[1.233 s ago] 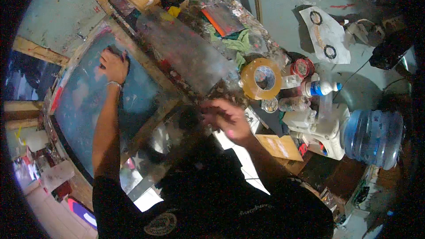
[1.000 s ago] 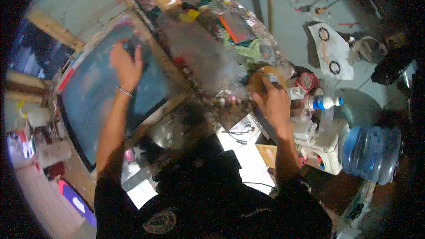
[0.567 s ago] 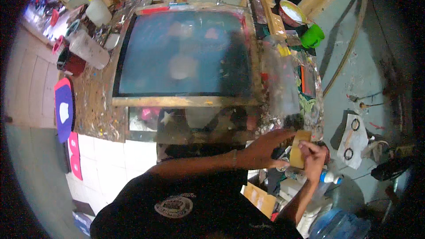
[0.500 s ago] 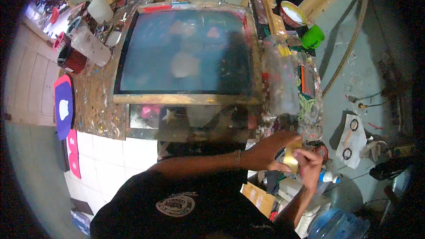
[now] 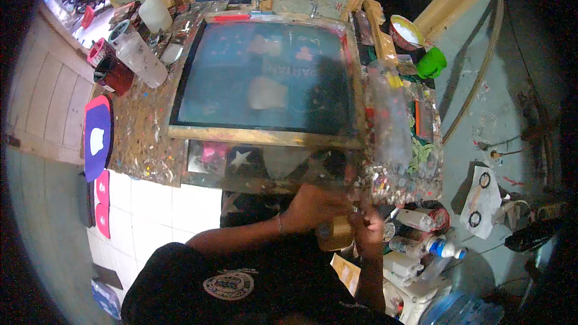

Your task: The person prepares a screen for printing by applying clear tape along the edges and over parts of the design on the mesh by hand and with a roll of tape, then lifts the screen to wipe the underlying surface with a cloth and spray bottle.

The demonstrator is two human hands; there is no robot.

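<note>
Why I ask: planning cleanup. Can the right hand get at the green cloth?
Likely yes: nothing visibly blocks the right hand from the green cloth, though that hand's at the tape roll.

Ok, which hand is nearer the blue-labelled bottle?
Right. The right hand is left of the blue-labelled bottle, apart from it; the left hand is farther left.

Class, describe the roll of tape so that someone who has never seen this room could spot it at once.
Start at the large blue screen on the table and look below its lower right corner. The roll of tape shows just below the left hand, beside the right hand. Its brownish-gold colour sets it apart from the pale bottles farther right.
</note>
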